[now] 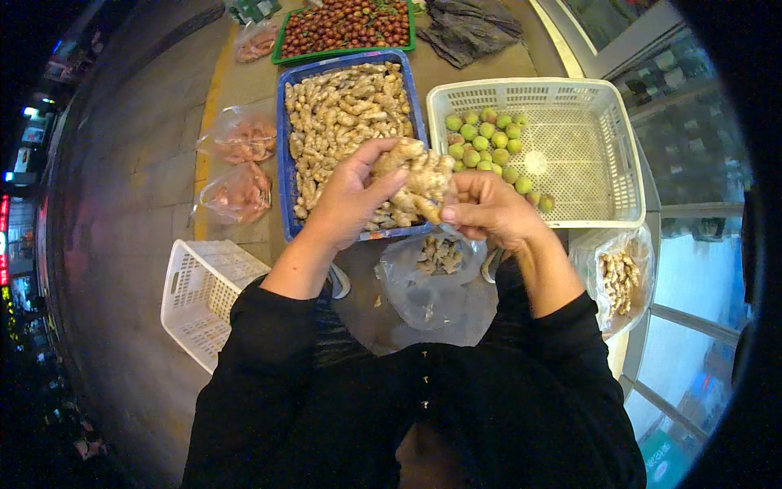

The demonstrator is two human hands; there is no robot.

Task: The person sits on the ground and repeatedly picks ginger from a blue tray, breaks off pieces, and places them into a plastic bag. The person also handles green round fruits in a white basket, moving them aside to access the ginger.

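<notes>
A large knobbly ginger root (421,174) is held up between my two hands. My left hand (357,192) grips its left side, thumb across the front. The fingers and thumb of my right hand (489,206) pinch a lower right knob. Beneath the root stands a blue plastic crate (282,153) filled with ginger (348,110). Between my feet, a clear plastic bag (421,299) lies spread on the ground with small ginger pieces (440,255) in it.
Right of the blue crate is a pale perforated basket (586,153) with green-red fruit (482,140). A green tray (412,30) of small red fruit stands beyond. Bagged reddish goods (244,192) and a white crate (201,299) sit left; a ginger-filled box (617,281) stands right by glass.
</notes>
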